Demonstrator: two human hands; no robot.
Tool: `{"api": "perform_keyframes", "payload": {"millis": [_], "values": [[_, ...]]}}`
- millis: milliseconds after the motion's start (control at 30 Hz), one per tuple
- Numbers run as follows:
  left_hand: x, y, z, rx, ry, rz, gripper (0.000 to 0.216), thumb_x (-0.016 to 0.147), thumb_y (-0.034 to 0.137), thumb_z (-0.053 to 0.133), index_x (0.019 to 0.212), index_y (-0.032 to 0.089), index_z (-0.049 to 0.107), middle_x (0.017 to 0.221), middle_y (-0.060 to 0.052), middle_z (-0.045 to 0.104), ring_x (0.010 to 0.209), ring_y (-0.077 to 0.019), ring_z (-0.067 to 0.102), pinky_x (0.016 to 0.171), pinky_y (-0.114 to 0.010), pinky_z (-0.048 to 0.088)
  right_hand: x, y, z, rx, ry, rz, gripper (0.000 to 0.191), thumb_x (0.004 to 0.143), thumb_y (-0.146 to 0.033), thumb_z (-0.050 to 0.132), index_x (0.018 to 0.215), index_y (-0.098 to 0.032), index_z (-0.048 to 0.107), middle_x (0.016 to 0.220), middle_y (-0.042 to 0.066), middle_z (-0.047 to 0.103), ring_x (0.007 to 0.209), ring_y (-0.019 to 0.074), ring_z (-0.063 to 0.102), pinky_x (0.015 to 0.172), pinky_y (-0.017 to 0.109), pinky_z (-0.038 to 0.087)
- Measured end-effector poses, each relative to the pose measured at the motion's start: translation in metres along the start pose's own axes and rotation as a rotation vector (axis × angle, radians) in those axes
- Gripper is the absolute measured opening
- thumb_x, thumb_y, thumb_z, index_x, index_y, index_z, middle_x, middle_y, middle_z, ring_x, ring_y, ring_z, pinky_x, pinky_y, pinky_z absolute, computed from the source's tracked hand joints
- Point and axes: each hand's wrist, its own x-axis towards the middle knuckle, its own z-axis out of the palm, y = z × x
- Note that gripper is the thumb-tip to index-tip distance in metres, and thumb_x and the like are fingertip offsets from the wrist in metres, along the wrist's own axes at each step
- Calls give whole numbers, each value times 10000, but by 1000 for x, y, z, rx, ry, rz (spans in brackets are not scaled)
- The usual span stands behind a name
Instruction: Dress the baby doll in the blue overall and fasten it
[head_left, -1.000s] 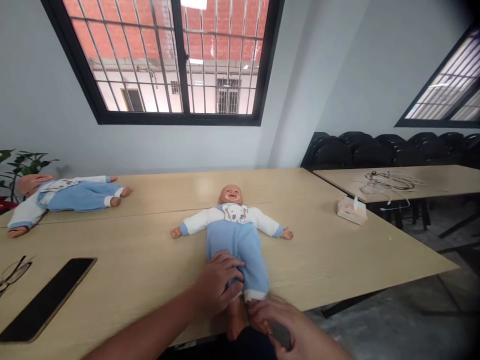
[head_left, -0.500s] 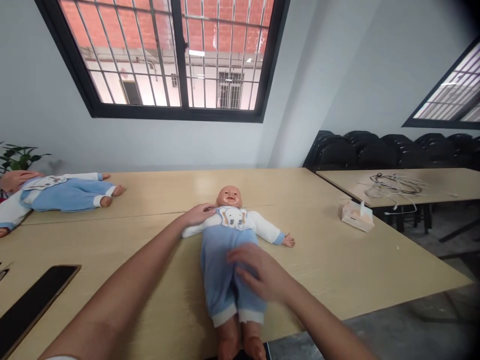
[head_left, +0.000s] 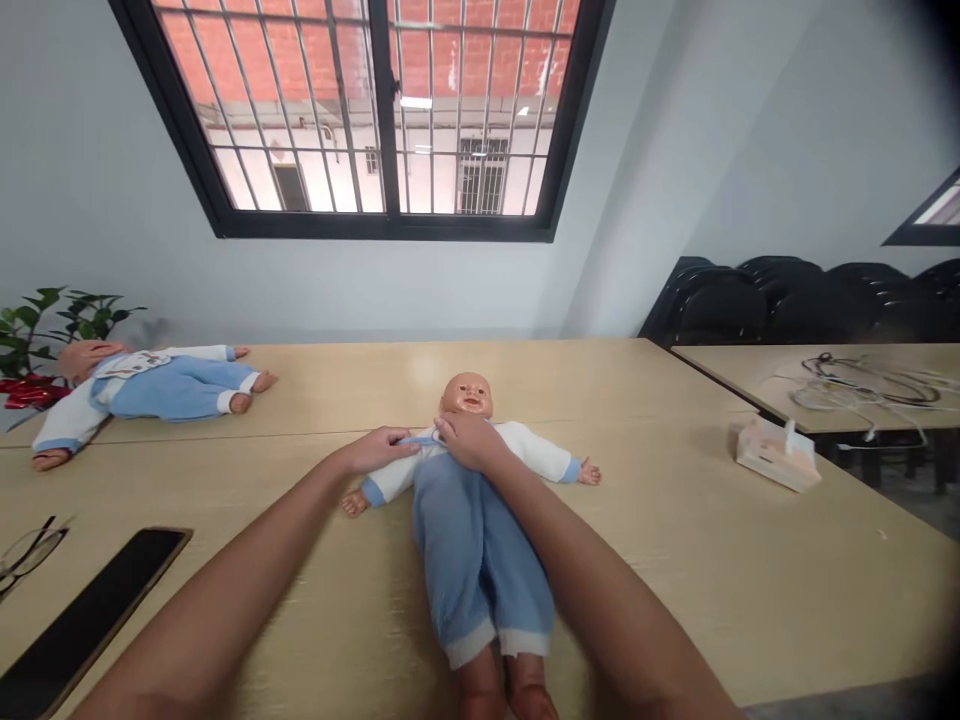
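Note:
A baby doll (head_left: pixel 466 395) lies face up on the table, head toward the wall, in a white top with blue cuffs and blue trousers (head_left: pixel 480 540). My left hand (head_left: pixel 379 449) is at the shoulder on the left side of the picture, fingertips and thumb closed on the cloth by a blue edge. My right hand (head_left: pixel 471 441) lies across the upper chest under the chin, its fingers curled on the collar area. It covers the elephant bib. One doll arm stretches out on each side.
Another doll in like clothes (head_left: pixel 172 385) lies at the left back, near a potted plant (head_left: pixel 45 320). A phone (head_left: pixel 97 610) and eyeglasses (head_left: pixel 30 560) are at the left front. A tissue box (head_left: pixel 778 455) stands right; cables (head_left: pixel 862 385) lie on another table by black chairs (head_left: pixel 720 305).
My right hand has moved up from the doll's trousers to its upper chest. My left hand stays at the shoulder, its fingers now closed on the cloth. The view has turned slightly left.

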Motion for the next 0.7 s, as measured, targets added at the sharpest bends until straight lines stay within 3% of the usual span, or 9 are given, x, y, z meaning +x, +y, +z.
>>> {"api": "perform_keyframes", "payload": {"millis": [133,200,300,367,433,533,633,700], "values": [[-39,-3,3,17,-45,13,527,869,698,600,814,174,584,822,-5,550,770,-164,506,696,-259,430,14,1,0,31,-4,19,566,1118,-448,225,1080,-146,702,1145,125,738,995,217,642,817,288,396],[-57,-5,5,77,-28,53,507,804,674,704,817,179,595,939,-33,594,914,-206,545,844,-300,466,20,-1,1,45,-3,17,554,1117,-457,240,1070,-151,700,1142,118,739,1005,215,640,809,282,390],[-82,-8,9,189,34,140,636,631,607,877,1061,199,646,1317,-101,572,1266,-307,478,1124,-408,383,24,-5,3,67,7,1,510,1120,-437,265,1072,-157,688,1142,107,738,1005,205,637,799,275,382],[-94,-8,12,202,29,152,850,548,562,931,1250,214,601,1438,-121,515,1348,-335,441,1176,-445,347,24,-6,5,81,15,0,493,1122,-418,267,1067,-155,680,1133,104,736,978,196,635,778,272,374],[-101,-6,15,186,3,112,918,547,534,939,1325,220,565,1402,-115,559,1299,-331,506,1139,-441,394,24,-6,6,102,27,-2,486,1121,-411,276,1041,-152,679,1103,100,739,940,188,630,757,269,364],[-104,0,20,180,8,31,773,622,514,912,1274,231,606,1253,-75,667,1156,-307,607,1009,-398,480,23,-8,9,158,73,-12,445,1109,-390,329,969,-161,683,1042,87,745,910,182,623,743,267,350],[-104,0,26,219,135,-27,658,683,495,881,1243,245,642,1121,-42,724,994,-267,653,856,-341,508,21,-10,14,204,150,16,390,1090,-348,372,917,-177,676,996,75,747,900,180,626,739,267,348],[-103,-3,30,256,291,-74,551,777,499,810,1242,245,657,964,-16,734,828,-215,651,735,-296,493,19,-12,18,237,227,75,372,1079,-338,384,898,-182,669,970,70,748,887,178,632,731,266,355]]}}
